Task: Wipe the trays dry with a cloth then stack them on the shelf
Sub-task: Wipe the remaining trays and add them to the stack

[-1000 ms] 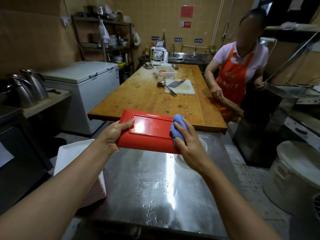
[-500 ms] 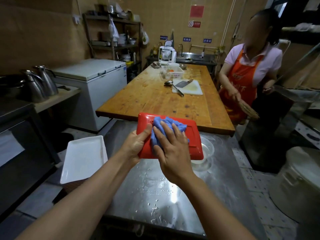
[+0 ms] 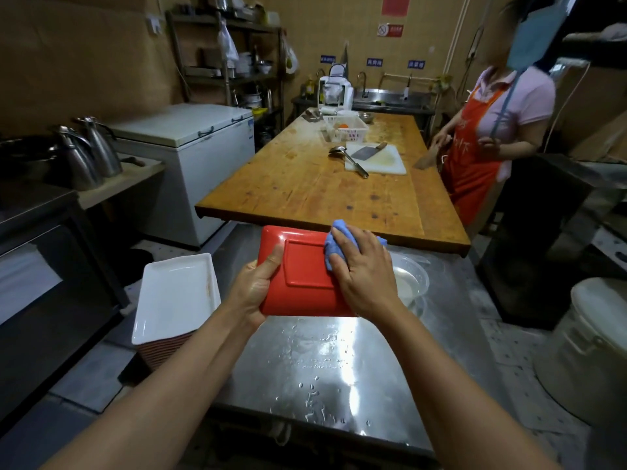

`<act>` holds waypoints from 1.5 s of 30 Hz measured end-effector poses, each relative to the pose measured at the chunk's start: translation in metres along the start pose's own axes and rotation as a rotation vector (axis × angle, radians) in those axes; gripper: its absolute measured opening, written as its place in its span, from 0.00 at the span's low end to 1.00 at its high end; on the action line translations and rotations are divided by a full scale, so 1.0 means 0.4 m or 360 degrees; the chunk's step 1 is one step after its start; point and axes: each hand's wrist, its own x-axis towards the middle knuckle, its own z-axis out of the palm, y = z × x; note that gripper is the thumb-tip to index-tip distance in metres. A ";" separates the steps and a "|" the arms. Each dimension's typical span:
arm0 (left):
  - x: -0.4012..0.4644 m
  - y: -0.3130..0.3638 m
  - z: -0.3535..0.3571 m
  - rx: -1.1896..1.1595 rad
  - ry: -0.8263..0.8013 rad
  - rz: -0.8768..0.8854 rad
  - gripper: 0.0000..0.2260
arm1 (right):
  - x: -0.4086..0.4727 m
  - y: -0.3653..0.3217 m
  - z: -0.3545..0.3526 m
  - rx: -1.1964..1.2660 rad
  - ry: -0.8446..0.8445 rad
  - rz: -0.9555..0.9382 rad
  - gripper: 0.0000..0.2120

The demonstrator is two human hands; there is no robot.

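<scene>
The left hand (image 3: 258, 286) gripped the upturned red rectangular plastic tray (image 3: 302, 276) steady while the flat-fingered right hand (image 3: 363, 273) pressed the blue cloth (image 3: 334, 247) on its underside.

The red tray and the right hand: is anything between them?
Yes. In the head view a blue cloth lies between the right hand and the upturned underside of the red tray, which the left hand grips.

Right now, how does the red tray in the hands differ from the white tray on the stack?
The red rectangular tray is held in the air, underside up, being wiped with a blue cloth. The white rectangular tray lies face up on a stack, untouched. Both are shallow rectangles.
</scene>
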 end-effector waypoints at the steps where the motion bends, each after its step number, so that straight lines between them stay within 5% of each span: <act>1: 0.001 0.000 -0.006 -0.0007 0.0006 -0.0024 0.14 | -0.004 0.011 0.004 0.0067 -0.0011 0.0065 0.22; 5: 0.006 -0.003 -0.028 -0.0084 -0.0007 -0.0102 0.20 | -0.038 0.045 0.013 0.0602 -0.0074 0.0410 0.22; 10: 0.018 -0.022 -0.037 -0.0131 -0.0024 -0.0191 0.22 | -0.097 0.073 0.030 0.0773 0.0043 0.0500 0.18; 16: 0.035 -0.046 -0.038 -0.0106 -0.0014 -0.0246 0.15 | -0.141 0.117 0.030 0.1398 0.0185 0.0847 0.07; 20: 0.036 -0.063 -0.036 0.0044 0.0041 -0.0154 0.09 | -0.175 0.172 0.042 0.1181 0.0144 0.1040 0.04; 24: 0.037 -0.086 -0.035 0.0179 0.0151 -0.0055 0.08 | -0.222 0.225 0.060 0.1040 -0.0020 0.1166 0.12; 32: 0.018 -0.163 -0.051 0.0283 0.0354 -0.0083 0.04 | -0.293 0.303 0.149 0.0253 -0.0452 0.0992 0.17; 39: -0.002 -0.192 -0.076 0.0259 0.0442 -0.0115 0.04 | -0.324 0.336 0.219 0.0089 -0.0985 0.0920 0.26; 45: -0.026 -0.170 -0.058 0.0460 0.0418 0.0065 0.02 | -0.247 0.276 0.172 0.0287 -0.0751 0.0849 0.24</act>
